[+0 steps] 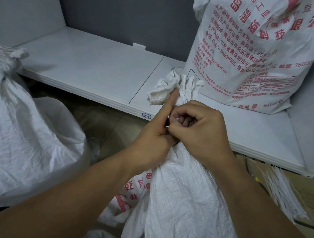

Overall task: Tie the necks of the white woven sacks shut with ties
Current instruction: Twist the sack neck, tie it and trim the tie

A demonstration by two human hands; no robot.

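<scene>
The left hand [154,132] grips the gathered neck [168,92] of the white woven sack with red print [190,205], one digit extended along it. The right hand [201,129] is curled tight against the same neck; what it holds cannot be told. This sack stands before the white shelf [98,69]. A tied plain white woven sack [19,118] stands left; a tall printed sack [253,51] stands on the shelf.

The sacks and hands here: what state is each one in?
Middle sack: neck gathered, gripped by both hands.
Left hand: grips the neck, thumb straight up.
Right hand: fingers curled at the neck.
Left sack: neck bunched shut, untouched.
Printed sack: upright on the shelf.
White ties: loose bundle, untouched.
</scene>
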